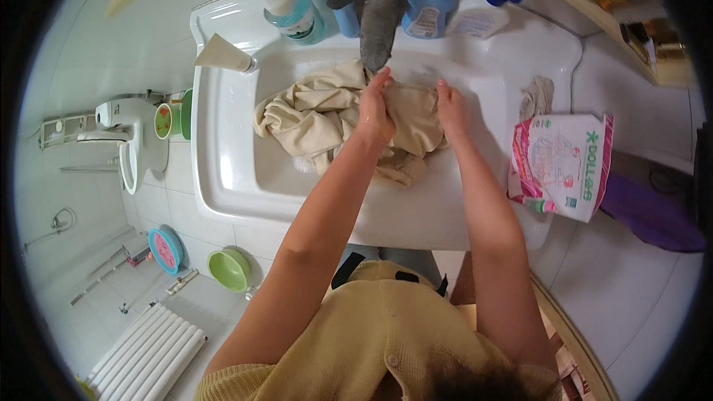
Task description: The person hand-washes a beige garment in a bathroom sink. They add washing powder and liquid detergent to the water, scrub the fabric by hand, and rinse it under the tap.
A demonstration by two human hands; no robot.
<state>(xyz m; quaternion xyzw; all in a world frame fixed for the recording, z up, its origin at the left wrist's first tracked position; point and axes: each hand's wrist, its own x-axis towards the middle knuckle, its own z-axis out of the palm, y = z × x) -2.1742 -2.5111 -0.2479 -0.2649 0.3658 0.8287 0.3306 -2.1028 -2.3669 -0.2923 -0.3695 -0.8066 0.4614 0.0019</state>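
A wet, beige cloth garment lies bunched in the white washbasin, with some suds on the bowl around it. My left hand grips the fabric near the middle, fingers pointing towards the faucet. On the right, my right hand holds the edge of the same cloth, and a stretch of it spans between both hands. Just above my left fingertips hangs the end of the dark grey faucet. Part of the garment is hidden under my left wrist.
Along the back rim stand a teal pump bottle, a blue bottle and a white bottle with a blue cap. A cream tube is at left. A plastic package and a greyish rag lie at right.
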